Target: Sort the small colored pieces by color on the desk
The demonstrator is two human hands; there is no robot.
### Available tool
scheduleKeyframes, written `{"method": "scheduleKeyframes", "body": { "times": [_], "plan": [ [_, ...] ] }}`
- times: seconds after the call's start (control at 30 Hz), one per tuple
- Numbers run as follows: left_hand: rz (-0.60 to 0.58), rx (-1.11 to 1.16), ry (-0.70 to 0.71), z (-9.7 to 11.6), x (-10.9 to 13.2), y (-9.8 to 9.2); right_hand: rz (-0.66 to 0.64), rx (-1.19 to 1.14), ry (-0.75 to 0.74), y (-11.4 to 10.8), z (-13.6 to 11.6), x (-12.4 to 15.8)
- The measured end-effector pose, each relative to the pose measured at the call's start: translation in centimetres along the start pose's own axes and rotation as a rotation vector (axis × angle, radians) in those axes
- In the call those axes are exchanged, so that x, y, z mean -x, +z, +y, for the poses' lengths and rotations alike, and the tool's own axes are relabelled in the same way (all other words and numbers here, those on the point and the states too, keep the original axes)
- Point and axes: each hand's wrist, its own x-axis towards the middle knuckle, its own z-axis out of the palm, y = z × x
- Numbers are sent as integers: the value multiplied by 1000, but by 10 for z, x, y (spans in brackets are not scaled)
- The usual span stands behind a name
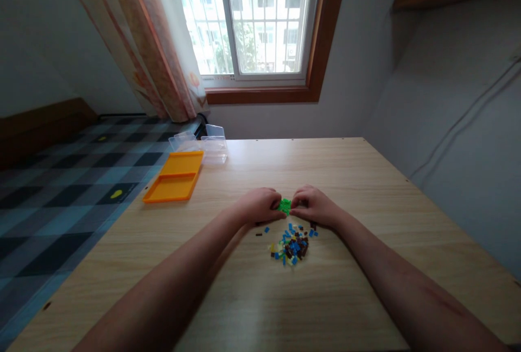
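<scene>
Head view: my left hand (264, 205) is closed on the left edge of the green piece (285, 207), and my right hand (315, 205) has its fingertips at the piece's right edge (pinching or merely touching, I cannot tell). Just nearer me than the green piece lies a heap of small bricks (293, 246). Well left of it on the table (325, 159) are an orange tray (179, 163) and clear plastic containers (215, 151).

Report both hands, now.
Left hand: curled at the green pieces; whether it holds any cannot be told.
Right hand: curled at their other side; grip cannot be told.
</scene>
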Motion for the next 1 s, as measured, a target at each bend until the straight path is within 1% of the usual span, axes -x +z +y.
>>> {"method": "scheduleKeyframes", "body": {
  "times": [0.07, 0.13, 0.23, 0.3, 0.37, 0.53, 0.63, 0.77, 0.87, 0.93, 1.0],
  "plan": [
    [32, 83, -14, -7, 0, 2, 23, 1, 13, 1, 0, 0],
    [60, 227, -47, -14, 4, 5, 32, -26, 32, 0, 1, 1],
    [83, 464, -104, -24, 12, 9, 28, -85, 51, -4, 1, 4],
    [89, 551, -117, -26, 16, 10, 10, -108, 42, -6, 1, 5],
    [82, 541, -98, -26, 17, 9, -12, -95, 25, -6, -1, 5],
    [28, 282, -4, -18, 14, 4, -1, 46, 13, -2, -6, 0],
    [47, 218, 5, -15, 12, 4, 22, 63, 30, 2, -7, -2],
    [115, 241, -31, -15, 14, 9, 43, -37, 126, -1, -4, 4],
    [153, 367, -58, -14, 22, 8, -4, -134, 195, -8, -4, 13],
    [174, 426, -54, -10, 32, 3, -29, -112, 173, -14, -9, 18],
    [198, 393, -27, -3, 44, -3, -25, 26, 92, -21, -20, 21]
  ]
}}
